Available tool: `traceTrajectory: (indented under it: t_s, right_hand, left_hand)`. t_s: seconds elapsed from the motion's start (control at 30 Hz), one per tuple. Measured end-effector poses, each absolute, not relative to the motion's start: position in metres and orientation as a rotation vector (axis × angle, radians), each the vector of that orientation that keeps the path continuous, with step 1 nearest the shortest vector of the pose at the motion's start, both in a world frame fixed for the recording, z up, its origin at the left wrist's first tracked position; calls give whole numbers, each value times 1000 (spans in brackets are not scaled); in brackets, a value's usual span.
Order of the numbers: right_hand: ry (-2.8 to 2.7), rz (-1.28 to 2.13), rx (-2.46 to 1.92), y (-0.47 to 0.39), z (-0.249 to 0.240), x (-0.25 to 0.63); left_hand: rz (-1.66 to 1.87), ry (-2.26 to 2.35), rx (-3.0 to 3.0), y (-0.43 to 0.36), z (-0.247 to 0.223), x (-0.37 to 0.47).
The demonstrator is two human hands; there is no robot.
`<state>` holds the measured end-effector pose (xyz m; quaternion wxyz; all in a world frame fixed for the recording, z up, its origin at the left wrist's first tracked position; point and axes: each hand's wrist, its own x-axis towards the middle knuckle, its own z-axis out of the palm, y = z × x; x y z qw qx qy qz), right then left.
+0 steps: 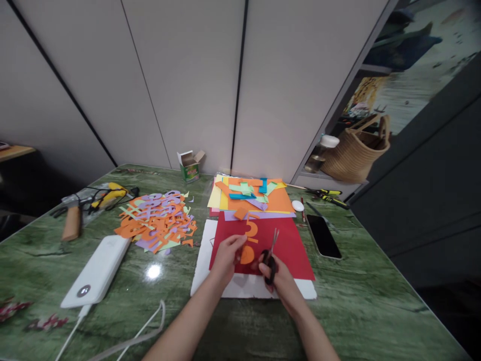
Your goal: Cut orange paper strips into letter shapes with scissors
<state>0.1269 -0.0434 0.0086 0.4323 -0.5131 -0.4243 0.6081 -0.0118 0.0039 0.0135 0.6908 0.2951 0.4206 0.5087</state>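
My left hand [227, 256] is closed, its thumb and forefinger pinched at the edge of a curved orange paper cut-out [252, 229]. A rounded orange paper piece [247, 254] shows just below, between my two hands. In my right hand [278, 275] are scissors [269, 258] with black handles, their blades pointing up and away from me. Both hands are over a red sheet [289, 240], which lies on a white board [201, 268]. A small folded orange scrap [241, 214] rests at the red sheet's far edge.
Coloured sheets [276, 200] with paper strips lie at the back. Cut paper letters and scraps [158, 220] are heaped left, near a white power bank [98, 271], a glue gun [108, 195] and a small box [190, 168]. A phone [323, 235] and pliers [332, 198] lie right.
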Motion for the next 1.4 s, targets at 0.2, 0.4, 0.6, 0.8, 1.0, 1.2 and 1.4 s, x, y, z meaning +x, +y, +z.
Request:
traceTrajectory:
  t_s: [0.2, 0.4, 0.6, 0.8, 1.0, 1.2, 1.4]
  right_hand:
    - [-898, 1249, -1359, -37, 4, 135]
    - [-812, 965, -1384, -36, 1, 143]
    - [-720, 1033, -1306, -37, 6, 145]
    - [-1036, 1590, -1084, -48, 11, 138]
    - [-1289, 1798, -1135, -56, 13, 131]
    - [-1272, 1827, -1134, -54, 13, 133]
    - [-1232, 1833, -1138, -55, 11, 134]
  left_hand:
    - [1028, 885, 647, -4, 17, -4]
    - [842, 906, 882, -4, 24, -11]
    - [919, 1024, 922, 2, 23, -16]
    - [1151, 942, 565, 10, 21, -19]
    - [1177, 884, 523, 9, 19, -17]
    - [1091, 843, 586, 5, 20, -14]
    - [1049, 841, 620, 5, 20, -14]
